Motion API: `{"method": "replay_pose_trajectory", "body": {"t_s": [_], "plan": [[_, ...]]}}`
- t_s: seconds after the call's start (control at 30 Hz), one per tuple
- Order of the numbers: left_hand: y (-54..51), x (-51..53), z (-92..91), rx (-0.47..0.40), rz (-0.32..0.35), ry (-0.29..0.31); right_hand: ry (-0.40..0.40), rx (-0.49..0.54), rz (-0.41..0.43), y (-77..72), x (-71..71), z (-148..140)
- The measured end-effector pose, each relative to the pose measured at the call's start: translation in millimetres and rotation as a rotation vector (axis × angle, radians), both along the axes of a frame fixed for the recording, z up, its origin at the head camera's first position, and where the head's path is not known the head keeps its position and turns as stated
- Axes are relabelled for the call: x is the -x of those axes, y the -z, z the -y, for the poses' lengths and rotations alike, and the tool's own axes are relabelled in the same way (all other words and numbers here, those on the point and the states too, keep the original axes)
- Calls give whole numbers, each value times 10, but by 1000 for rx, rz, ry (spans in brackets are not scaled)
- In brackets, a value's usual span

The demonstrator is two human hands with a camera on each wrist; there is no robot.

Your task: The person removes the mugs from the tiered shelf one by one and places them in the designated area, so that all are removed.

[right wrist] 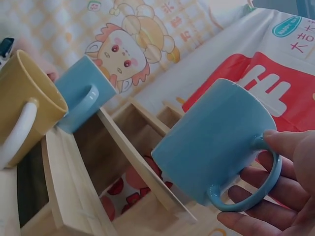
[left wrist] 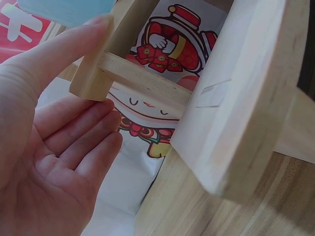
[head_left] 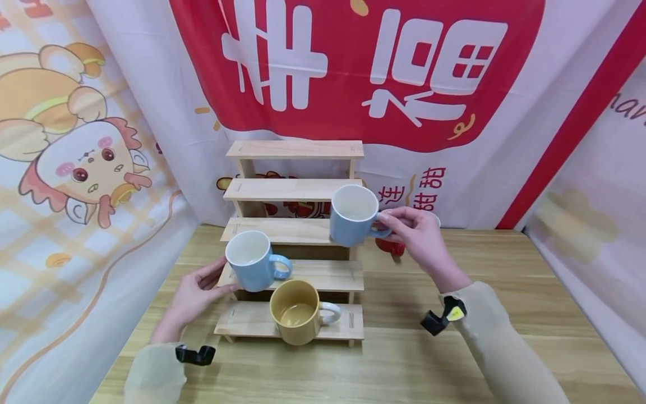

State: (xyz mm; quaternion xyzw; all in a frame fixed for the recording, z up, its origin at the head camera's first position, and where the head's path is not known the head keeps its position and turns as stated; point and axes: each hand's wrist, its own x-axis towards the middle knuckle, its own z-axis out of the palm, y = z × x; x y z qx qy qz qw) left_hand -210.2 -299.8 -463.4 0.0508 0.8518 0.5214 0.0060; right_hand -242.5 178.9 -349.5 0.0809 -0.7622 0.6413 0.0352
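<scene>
Blue mug [head_left: 348, 230] was pinched by its handle in the right hand [head_left: 416, 230], at the stepped rack's [head_left: 295, 148] right edge, left hand [head_left: 197, 292] loosely spread, palm shown only by the left wrist view, tabletop [head_left: 398, 362] stretched wide rightward.

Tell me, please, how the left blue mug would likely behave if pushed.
The left blue mug, crisply cylindrical, is probably stiff. Its shiny surface suggests glazed ceramic, likely slippery and breakable. Standing near the left end of a narrow step, it could topple off if pushed leftward.

Front mug [head_left: 296, 314] on the rack's lowest step [head_left: 242, 321], left mug [head_left: 252, 266] one step up, right mug [head_left: 350, 220] (in right fingers [right wrist: 270, 214]) farther back.
</scene>
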Motion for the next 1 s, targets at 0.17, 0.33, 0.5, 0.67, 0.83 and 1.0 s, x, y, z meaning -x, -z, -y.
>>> {"method": "replay_pose_trajectory", "body": {"t_s": [0.17,0.33,0.5,0.67,0.83,1.0], "plan": [[-3,-10,3,0,-3,-2,50,-45,-10,10,-121,-187],[-5,-6,-4,-23,-31,9,79,-46,-5,59,-242,-374],[-20,-11,-11,-23,-37,9,124,-33,7,131,-336,-567],[-32,-18,-18,-18,-38,10,144,54,-5,210,-401,-768],[-18,-15,-13,-19,-44,9,135,178,17,290,-450,-982],[-5,-2,-14,-25,-60,14,124,278,19,362,-495,-1195]]}}
